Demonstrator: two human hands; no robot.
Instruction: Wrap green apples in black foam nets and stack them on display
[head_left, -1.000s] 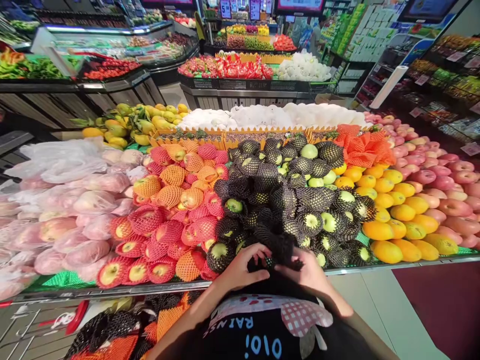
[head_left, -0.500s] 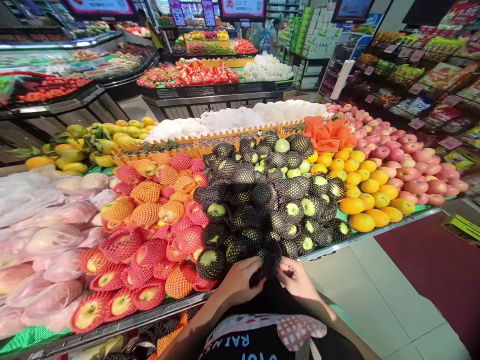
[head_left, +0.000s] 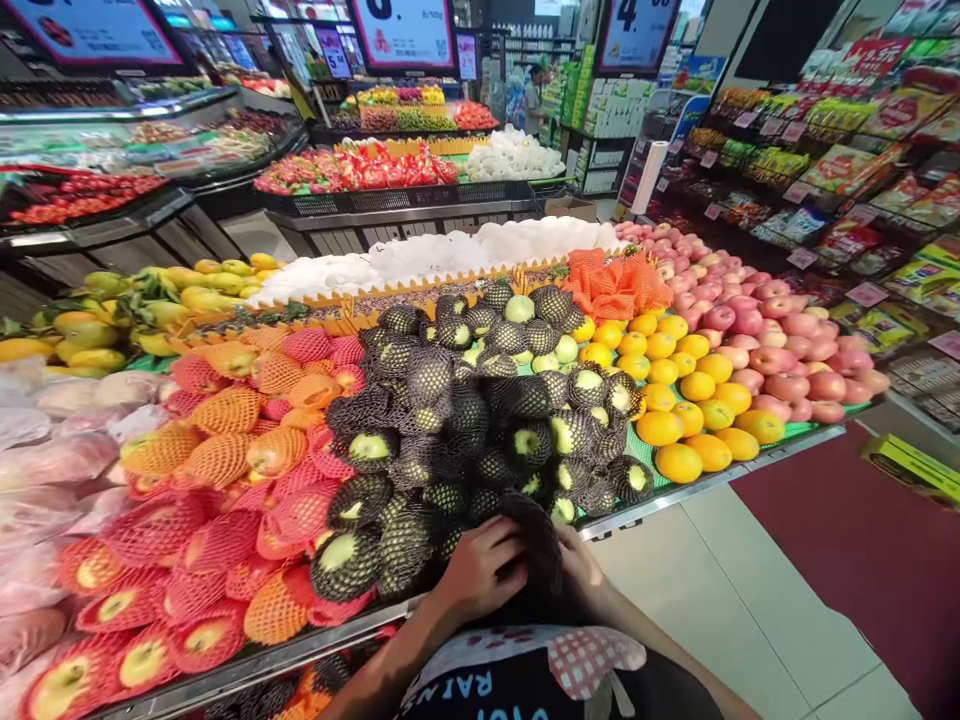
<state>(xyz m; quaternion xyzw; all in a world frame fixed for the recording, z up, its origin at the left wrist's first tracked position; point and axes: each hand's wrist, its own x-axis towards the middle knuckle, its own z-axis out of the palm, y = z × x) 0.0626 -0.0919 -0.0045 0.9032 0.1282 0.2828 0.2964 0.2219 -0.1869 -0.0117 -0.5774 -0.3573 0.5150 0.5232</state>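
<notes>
Both hands at the bench front edge, left hand and right hand fingers pinched on a black foam net (fruit inside: can't tell), most green apples already netted, a few bare ones at the back.

The left hand and the right hand meet on a black net right at the stand's metal front rail. Straight ahead, the heap of black-netted green fruit rises tightly packed, with no gap to slip through. Red and orange netted fruit crowd the left, and oranges fill the right. There is open air above the piles, and the tiled floor on the right gives free passage beside the rail.
</notes>
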